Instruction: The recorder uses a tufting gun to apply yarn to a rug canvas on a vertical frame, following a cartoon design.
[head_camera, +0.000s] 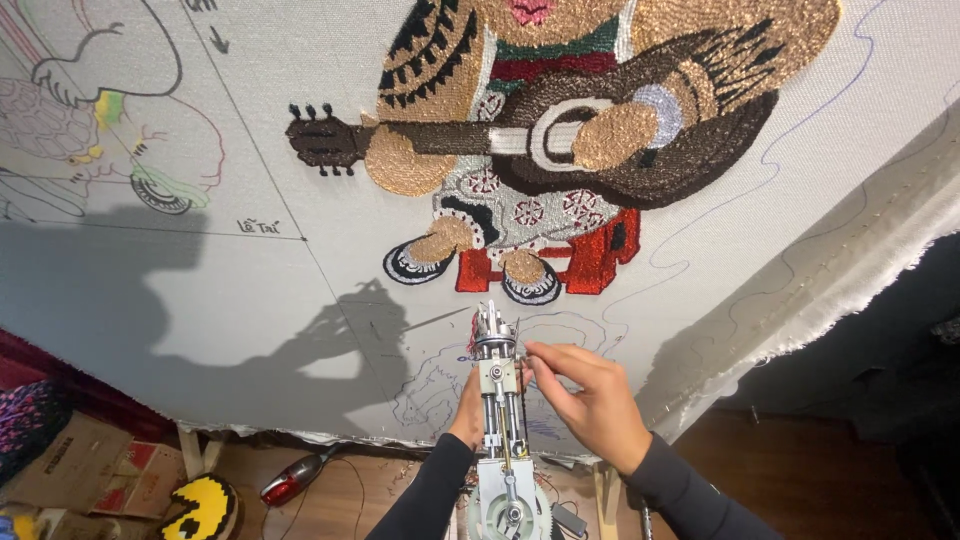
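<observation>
tufting gun (500, 400) held upright at bottom centre, metal nose touching the stretched grey cloth (300, 280) just below the finished figure. left hand (468, 410) wrapped behind the gun's body, mostly hidden, closed around it as far as can be seen. right hand (590, 400) beside the nose, fingertips (535, 352) pinched together on what looks like a thin strand of yarn, too fine to tell for sure. dark sleeves on both forearms. above the nose, tufted guitar player (560, 130) in brown, tan and black, seated on a red stool (590, 262), shoes just over the gun tip. blue outline sketch (440, 385) drawn around the nose. to the left, a line drawing (100, 110) with small colour patches. frayed cloth edge (830, 300) running down the right. below, wooden floor with a red handheld vacuum (295, 482), cardboard boxes (70, 460) and a yellow-and-black rug piece (200, 508).
</observation>
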